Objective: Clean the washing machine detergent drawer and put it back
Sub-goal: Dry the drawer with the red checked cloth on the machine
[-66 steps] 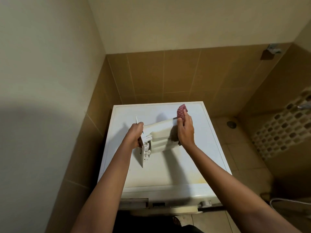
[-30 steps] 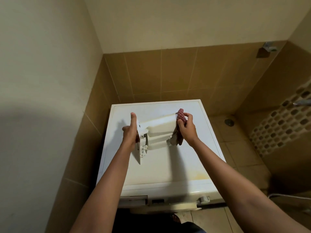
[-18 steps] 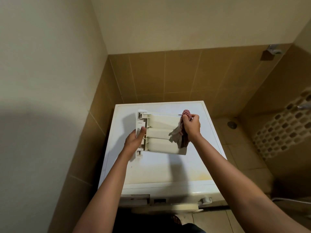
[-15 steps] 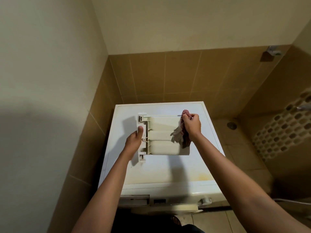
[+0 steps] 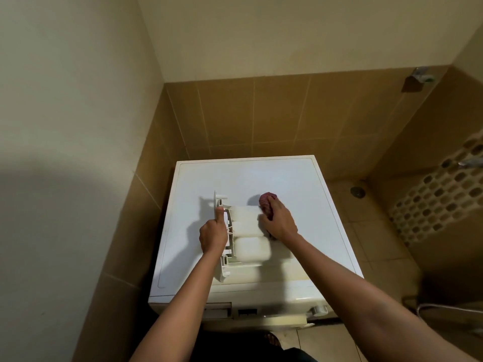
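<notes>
The drawer (image 5: 248, 239) lies bottom-up over the washing machine (image 5: 300, 194) (resting on the top or held just above, I cannot tell). The left hand (image 5: 213, 235) grips its front-panel end, thumb raised; the right hand (image 5: 279, 222) clutches a red cloth (image 5: 266, 202) against its other end.

The left hand (image 5: 213, 235) covers the middle of the detergent drawer (image 5: 251, 248) front panel, and its fingers are out of sight beneath it. The right hand (image 5: 279, 223) hides the drawer's end at 3 o'clock and most of the red cloth (image 5: 266, 201); only a bunched end shows at 12 o'clock. Contact between the drawer and the washing machine (image 5: 248, 176) top cannot be determined. Front-panel markings at 6 o'clock are too small to read. The bottom edge cuts off both forearms. The right edge cuts a metal fitting (image 5: 471, 162) at 3 o'clock.
</notes>
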Demonstrator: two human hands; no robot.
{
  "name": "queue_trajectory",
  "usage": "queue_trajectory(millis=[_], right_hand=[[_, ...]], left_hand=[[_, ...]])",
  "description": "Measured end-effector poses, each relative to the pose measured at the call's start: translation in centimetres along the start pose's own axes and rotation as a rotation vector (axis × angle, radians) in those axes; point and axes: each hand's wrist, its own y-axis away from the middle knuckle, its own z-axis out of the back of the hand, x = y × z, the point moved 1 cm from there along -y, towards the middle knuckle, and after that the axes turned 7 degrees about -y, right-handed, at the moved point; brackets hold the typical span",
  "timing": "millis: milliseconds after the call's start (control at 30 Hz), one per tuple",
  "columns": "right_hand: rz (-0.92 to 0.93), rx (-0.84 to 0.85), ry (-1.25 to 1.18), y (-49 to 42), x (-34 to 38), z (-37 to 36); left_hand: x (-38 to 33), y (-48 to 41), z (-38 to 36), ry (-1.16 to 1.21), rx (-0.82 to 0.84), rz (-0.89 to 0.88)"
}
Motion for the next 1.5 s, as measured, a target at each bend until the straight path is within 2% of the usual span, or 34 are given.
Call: queue_trajectory(millis=[67, 133, 367, 500, 600, 733, 867, 967, 1033, 1133, 1267, 1400, 1500], right_hand=[[0.004, -0.05, 0.107, 0.6, -0.2, -1.1], [0.041, -0.091, 0.098, 0.9, 0.6, -1.6], [0.263, 0.107, -0.049, 3.8, 3.7, -4.8], [0.406, -0.023, 0.23, 4.0, 0.8, -3.0], [0.394, -0.119, 0.369, 4.1, -0.9, -2.0], [0.207, -0.129, 0.182, 4.7, 0.8, -3.5], [0.304, -0.065, 0.11, 6.4, 2.9, -5.7], [0.364, -0.027, 0.234, 6.3, 2.5, -4.8], [0.392, -0.061, 0.361, 6.4, 1.5, -3.3], [0.317, -0.165, 0.424, 7.0, 0.5, -2.2], [0.176, -0.125, 0.219, 7.2, 2.6, -4.2], [0.245, -0.069, 0.156, 7.9, 3.9, -5.7], [0.346, -0.061, 0.228, 8.7, 3.0, -4.9]], left_hand=[[0.4, -0.1, -0.3, -0.017, 0.002, 0.006], [0.5, -0.4, -0.5, -0.021, -0.001, 0.012], [0.4, -1.6, -0.7, -0.071, 0.03, 0.072], [0.6, -1.7, -0.8, -0.046, 0.021, 0.08], [0.5, -1.8, -0.9, -0.035, 0.016, 0.09], [0.5, -1.9, -1.2, -0.034, 0.01, 0.092], [0.3, -2.0, -1.1, -0.054, 0.015, 0.094], [0.3, -2.0, -0.9, -0.063, 0.009, 0.098], [0.4, -1.9, -0.9, -0.065, 0.006, 0.1], [0.4, -1.7, -1.2, -0.058, -0.002, 0.08], [0.3, -1.8, -1.2, -0.064, -0.005, 0.068], [0.2, -1.9, -1.1, -0.086, 0.001, 0.06], [0.1, -1.8, -1.0, -0.088, -0.002, 0.071]])
